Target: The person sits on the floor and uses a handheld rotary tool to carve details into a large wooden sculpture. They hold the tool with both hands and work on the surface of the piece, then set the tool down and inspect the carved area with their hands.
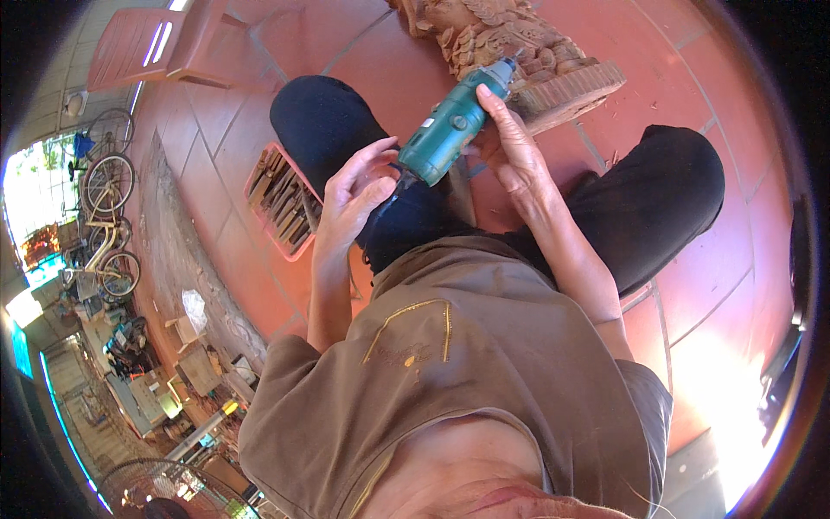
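Note:
A green electric die grinder (445, 134) with a grey nose is held slantwise above my lap. My right hand (516, 151) grips its body, the thumb lying along the casing near the nose. My left hand (359, 186) is beside the rear end, where a dark cord (398, 192) comes out; its fingers and thumb are bent but apart, and I cannot tell if the fingertips touch the casing. Past the grinder's nose lies a carved wooden piece (510, 52) with relief figures and a ridged base.
Beside my left leg a pink basket (258, 208) holds many carving chisels (285, 199). A reddish plastic chair (164, 48) stands at far left. A long rough timber (186, 242) lies on the tiled floor (692, 251). Bicycles (108, 186) and a fan (164, 489) are at the left.

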### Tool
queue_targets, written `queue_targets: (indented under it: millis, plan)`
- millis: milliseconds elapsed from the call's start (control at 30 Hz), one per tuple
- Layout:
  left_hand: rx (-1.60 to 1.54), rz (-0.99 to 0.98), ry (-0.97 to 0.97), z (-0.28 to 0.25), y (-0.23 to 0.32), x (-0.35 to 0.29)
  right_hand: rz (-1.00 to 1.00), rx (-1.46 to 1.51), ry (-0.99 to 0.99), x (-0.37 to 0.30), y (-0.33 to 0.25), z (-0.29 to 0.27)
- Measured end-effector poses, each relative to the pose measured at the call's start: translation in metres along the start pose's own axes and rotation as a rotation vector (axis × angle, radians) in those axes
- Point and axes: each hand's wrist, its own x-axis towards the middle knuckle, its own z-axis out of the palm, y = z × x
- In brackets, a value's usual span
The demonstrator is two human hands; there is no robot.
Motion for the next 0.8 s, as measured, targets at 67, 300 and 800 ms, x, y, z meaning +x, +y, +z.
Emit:
queue_targets:
  millis: [67,300,800]
  plan:
    - [0.027,0.011,-0.007,0.002,0.002,0.001,0.006,0.028,-0.006,0.001,0.001,0.000]
    - [0.044,0.047,-0.034,0.006,0.007,0.004,0.016,0.015,0.037,-0.004,0.002,0.001]
    - [0.339,0.167,0.008,0.006,0.008,0.005,0.046,-0.007,-0.017,-0.005,0.009,-0.003]
